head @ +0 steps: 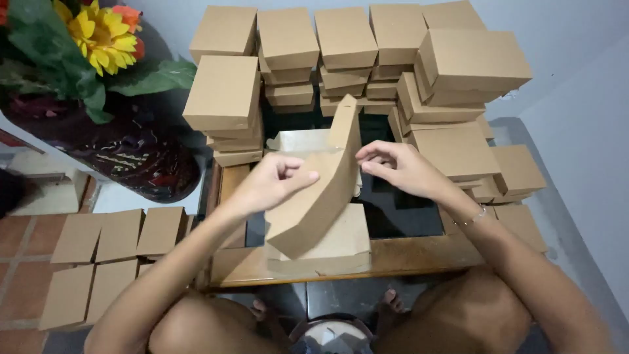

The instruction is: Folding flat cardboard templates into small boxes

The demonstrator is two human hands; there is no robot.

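Far left, flat cardboard blanks (98,262) lie spread on the tiled floor (16,242), beside a dark vase (141,160) of artificial flowers (98,36); next comes the low wooden counter (406,252) with its dark glass middle. The left hand (268,185) has its fingers (298,178) clenched on the edge of a half-folded cardboard box (314,203), tilted up above the counter, its end flap (345,121) standing upright; under it rests another flat cardboard piece (341,246). The right hand (400,167) pinches the same box at its right edge, thumb and fingertips together on the card. The step in hand looks to be folding a blank into a box, roughly midway; the next move likely calls for pressing the side panel in and tucking the flap while the left hand steadies the body. Behind and to the right, finished boxes (347,46) stand in stacks along the wall (576,111); all are shut, so whether anything is inside cannot be told; the half-folded box shows nothing in it.
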